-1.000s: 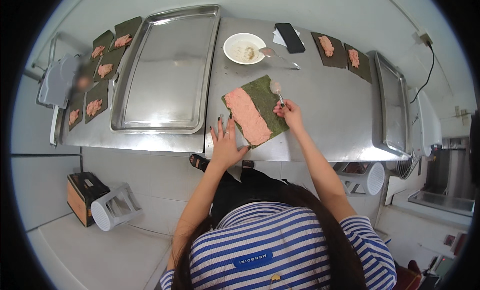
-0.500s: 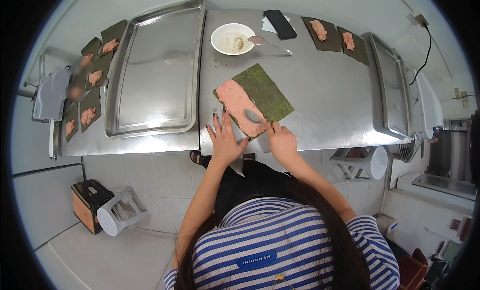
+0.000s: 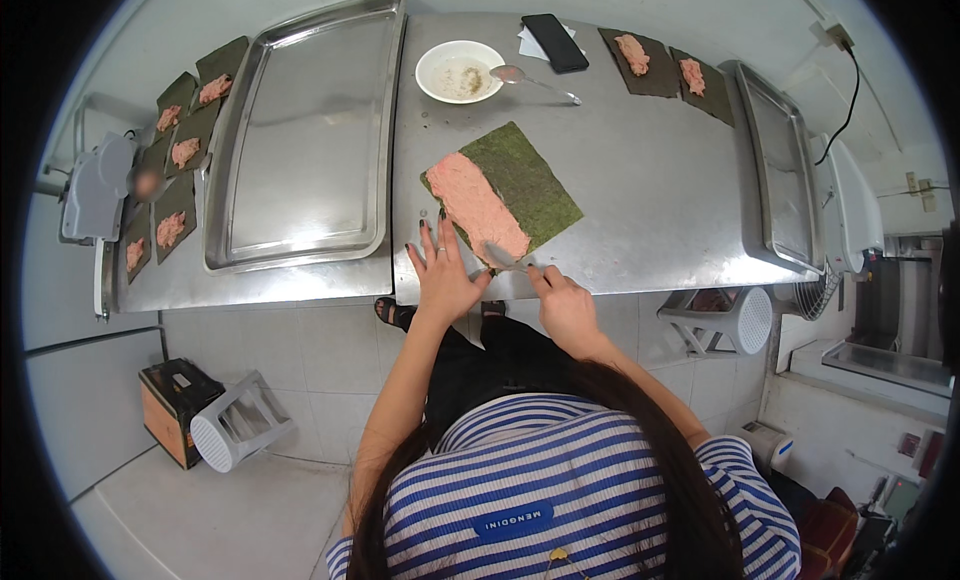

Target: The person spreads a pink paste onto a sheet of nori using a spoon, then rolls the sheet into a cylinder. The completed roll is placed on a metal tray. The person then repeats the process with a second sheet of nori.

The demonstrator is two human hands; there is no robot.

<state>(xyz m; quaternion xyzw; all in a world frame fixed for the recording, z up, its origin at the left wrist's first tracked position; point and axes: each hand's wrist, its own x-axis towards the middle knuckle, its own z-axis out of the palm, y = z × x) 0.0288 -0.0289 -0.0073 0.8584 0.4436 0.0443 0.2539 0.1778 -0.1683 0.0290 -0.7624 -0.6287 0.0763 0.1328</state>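
Note:
A green seaweed sheet [image 3: 535, 190] lies on the steel table, its left part covered by a band of pink paste [image 3: 462, 185]. My left hand [image 3: 446, 272] rests with fingers spread at the sheet's lower left edge. My right hand [image 3: 562, 302] grips the handle of a metal spoon [image 3: 498, 254], whose bowl is on the paste near its lower end. Beyond the sheet stands a white bowl [image 3: 440, 75] of cloudy liquid, with a second spoon [image 3: 548, 90] lying from its rim onto the table.
Large steel trays [image 3: 300, 130] [image 3: 775, 170] lie left and right. Several seaweed squares [image 3: 212, 60] with pink lumps line both ends. A black phone [image 3: 554, 42] lies on white paper. Below are stools [image 3: 215, 430] [image 3: 745, 322] and a black-orange box [image 3: 165, 400].
My right hand and spoon have moved from the sheet's upper right down to the lower end of the paste. My left hand stays spread at the edge. The table appears higher in the view.

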